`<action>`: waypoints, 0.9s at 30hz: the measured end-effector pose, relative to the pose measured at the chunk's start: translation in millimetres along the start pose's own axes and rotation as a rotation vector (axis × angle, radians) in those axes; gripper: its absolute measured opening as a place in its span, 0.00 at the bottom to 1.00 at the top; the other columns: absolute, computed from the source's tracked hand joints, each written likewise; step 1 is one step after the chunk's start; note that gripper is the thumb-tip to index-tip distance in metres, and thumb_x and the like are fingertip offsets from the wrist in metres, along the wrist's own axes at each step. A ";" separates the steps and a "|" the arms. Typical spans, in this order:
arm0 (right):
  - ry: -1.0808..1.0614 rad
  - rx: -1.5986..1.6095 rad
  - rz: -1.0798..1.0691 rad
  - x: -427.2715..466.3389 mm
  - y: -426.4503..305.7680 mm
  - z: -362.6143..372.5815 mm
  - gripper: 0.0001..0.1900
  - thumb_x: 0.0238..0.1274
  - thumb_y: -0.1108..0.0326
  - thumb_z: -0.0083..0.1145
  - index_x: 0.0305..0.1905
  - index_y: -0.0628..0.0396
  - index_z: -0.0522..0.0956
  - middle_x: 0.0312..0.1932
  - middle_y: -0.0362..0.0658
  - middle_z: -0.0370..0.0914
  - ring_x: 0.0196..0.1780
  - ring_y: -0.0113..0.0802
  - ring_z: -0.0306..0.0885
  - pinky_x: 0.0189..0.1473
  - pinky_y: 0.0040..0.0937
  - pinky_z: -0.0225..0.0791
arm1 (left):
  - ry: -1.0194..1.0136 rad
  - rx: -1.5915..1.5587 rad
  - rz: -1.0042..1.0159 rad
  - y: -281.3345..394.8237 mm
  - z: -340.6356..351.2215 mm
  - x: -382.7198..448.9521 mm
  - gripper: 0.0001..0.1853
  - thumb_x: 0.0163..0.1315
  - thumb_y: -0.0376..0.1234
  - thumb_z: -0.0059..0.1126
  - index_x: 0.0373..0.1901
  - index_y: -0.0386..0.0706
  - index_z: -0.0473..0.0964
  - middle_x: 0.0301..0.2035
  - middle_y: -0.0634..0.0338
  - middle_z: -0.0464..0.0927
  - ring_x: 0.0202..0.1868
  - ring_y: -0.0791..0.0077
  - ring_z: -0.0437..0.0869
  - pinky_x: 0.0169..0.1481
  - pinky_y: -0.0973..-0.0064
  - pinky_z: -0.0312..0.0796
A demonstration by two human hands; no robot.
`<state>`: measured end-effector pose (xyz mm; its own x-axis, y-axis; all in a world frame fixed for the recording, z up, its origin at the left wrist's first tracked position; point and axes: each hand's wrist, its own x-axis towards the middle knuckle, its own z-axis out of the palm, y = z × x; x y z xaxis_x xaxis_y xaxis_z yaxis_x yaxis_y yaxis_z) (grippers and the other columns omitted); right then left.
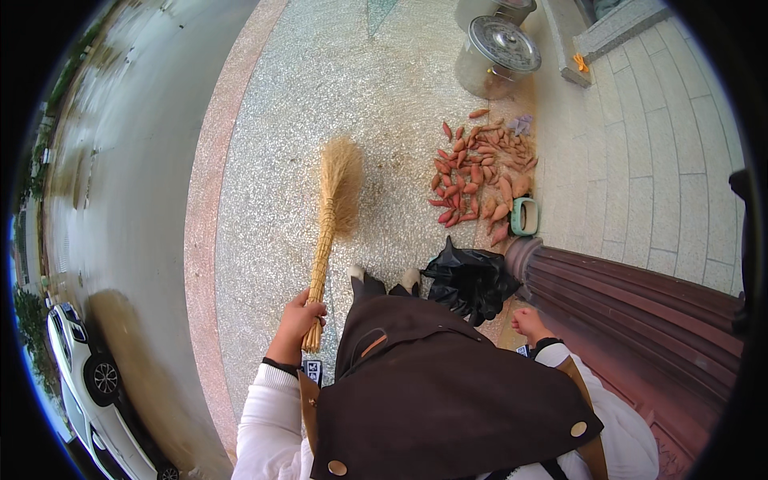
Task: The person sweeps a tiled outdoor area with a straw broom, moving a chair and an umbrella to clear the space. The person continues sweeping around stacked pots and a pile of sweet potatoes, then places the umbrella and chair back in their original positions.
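My left hand (298, 318) is closed around the handle of a straw broom (324, 240), near its cut end. The broom's pale bristles (342, 168) point away from me over the speckled floor; whether they touch it I cannot tell. My right hand (529, 325) is curled into a fist beside the dark apron, and nothing shows in it. Ahead of that fist a black plastic bag (468, 276) lies by my shoes (411, 279). Beyond the bag, a spread of reddish sweet potatoes (477, 174) covers the floor along the wall.
A pale green plastic container (525, 216) stands beside the sweet potatoes. Behind them is a lidded metal pot (498, 57). A fluted reddish column (630, 294) rises at my right. On the left, past a pink floor border (207, 198), a white car (96, 390) is parked.
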<state>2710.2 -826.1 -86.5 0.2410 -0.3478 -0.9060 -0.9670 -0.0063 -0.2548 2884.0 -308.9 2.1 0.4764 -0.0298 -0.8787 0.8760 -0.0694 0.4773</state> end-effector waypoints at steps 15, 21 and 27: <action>-0.031 0.164 -0.077 -40.8 -169.5 106.9 0.11 0.58 0.64 0.50 0.42 0.57 0.72 0.31 0.38 0.74 0.30 0.23 0.72 0.31 0.20 0.66 | -0.134 -0.123 -0.157 220.2 -39.5 216.5 0.06 0.55 0.28 0.46 0.33 0.35 0.68 0.22 0.56 0.72 0.17 0.76 0.72 0.18 0.82 0.69; 0.006 0.194 -0.017 -52.2 -194.5 137.4 0.13 0.58 0.63 0.52 0.43 0.58 0.72 0.32 0.39 0.74 0.32 0.24 0.72 0.33 0.22 0.67 | -0.171 0.052 -0.012 250.6 -63.9 186.8 0.20 0.53 0.26 0.48 0.50 0.36 0.66 0.22 0.58 0.72 0.17 0.75 0.74 0.19 0.78 0.69; 0.063 0.077 0.038 -54.7 -215.6 142.3 0.09 0.53 0.66 0.52 0.35 0.59 0.75 0.24 0.38 0.73 0.27 0.24 0.71 0.30 0.22 0.66 | -0.418 -0.093 -0.132 283.2 -26.8 223.5 0.16 0.55 0.27 0.49 0.45 0.33 0.67 0.24 0.56 0.73 0.20 0.76 0.74 0.21 0.81 0.69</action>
<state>2917.3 -672.3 -30.1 0.1966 -0.4046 -0.8931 -0.9654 0.0791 -0.2484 3240.6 -308.5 -58.9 0.3055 -0.4287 -0.8502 0.9394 -0.0100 0.3426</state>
